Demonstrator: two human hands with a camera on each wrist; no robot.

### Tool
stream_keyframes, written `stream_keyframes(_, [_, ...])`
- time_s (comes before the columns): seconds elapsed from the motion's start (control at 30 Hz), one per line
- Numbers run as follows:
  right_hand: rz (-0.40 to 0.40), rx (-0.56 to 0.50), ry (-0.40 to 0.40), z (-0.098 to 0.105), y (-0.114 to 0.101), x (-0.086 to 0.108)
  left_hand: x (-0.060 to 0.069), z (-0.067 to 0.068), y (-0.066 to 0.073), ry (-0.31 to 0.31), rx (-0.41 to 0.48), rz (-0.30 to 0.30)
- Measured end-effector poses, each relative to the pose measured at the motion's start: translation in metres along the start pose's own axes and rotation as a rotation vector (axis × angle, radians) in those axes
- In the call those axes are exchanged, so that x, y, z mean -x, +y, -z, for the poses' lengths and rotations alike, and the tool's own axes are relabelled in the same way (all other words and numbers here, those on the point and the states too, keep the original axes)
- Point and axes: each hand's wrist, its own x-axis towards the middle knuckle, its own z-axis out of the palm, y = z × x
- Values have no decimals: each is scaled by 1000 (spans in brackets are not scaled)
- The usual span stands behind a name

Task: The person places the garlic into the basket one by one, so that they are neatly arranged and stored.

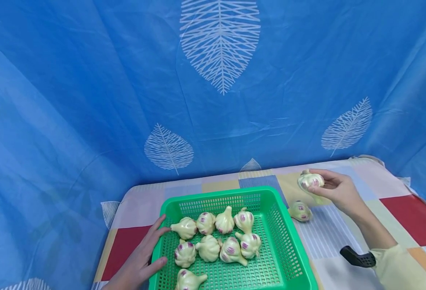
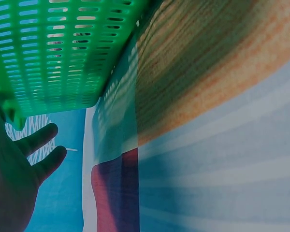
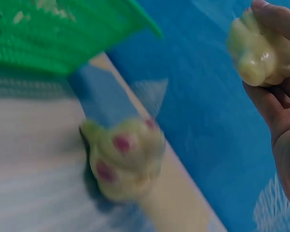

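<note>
My right hand (image 1: 341,193) holds a garlic bulb (image 1: 310,181) between thumb and fingers, above the cloth to the right of the green basket (image 1: 287,241). In the right wrist view the gripped bulb (image 3: 261,50) appears at the upper right. Another garlic bulb (image 1: 300,211) lies on the cloth just below that hand, beside the basket's right wall. My left hand (image 1: 140,253) rests at the basket's left rim with its fingers extended. Inside the basket lie several garlic bulbs (image 1: 208,248), pale with purple streaks, mostly in rows toward the left.
A patchwork cloth (image 1: 347,177) covers the table. Blue curtain (image 1: 271,100) with white leaf prints hangs behind and at both sides. A black curved object (image 1: 358,257) sits by the right sleeve. Bare basket floor (image 1: 267,270) shows at the right.
</note>
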Motion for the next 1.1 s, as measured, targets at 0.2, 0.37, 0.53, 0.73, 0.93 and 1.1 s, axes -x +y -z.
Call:
stream_keyframes(0.2, [147,-133,-146,-24,-26,0,0,0,-2,4,4,-16])
stream_keyframes(0.37, [207,-171,-245,-47,-42,2,1,0,-5,-5,-15,-60])
stream_keyframes(0.53, [252,-183,-351,-68,-54,3,1,1,-5,-11,-34,-70])
stream_keyframes(0.73, [265,-233,-495,-92,-68,3,0,0,-5,-7,6,-65])
stream_keyframes(0.93, [311,-209,-607,-117,-80,5,0,0,-2,6,15,-63])
stream_keyframes(1.1, [293,-204,-698,-136,-88,5,0,0,-4,-1,-9,-71])
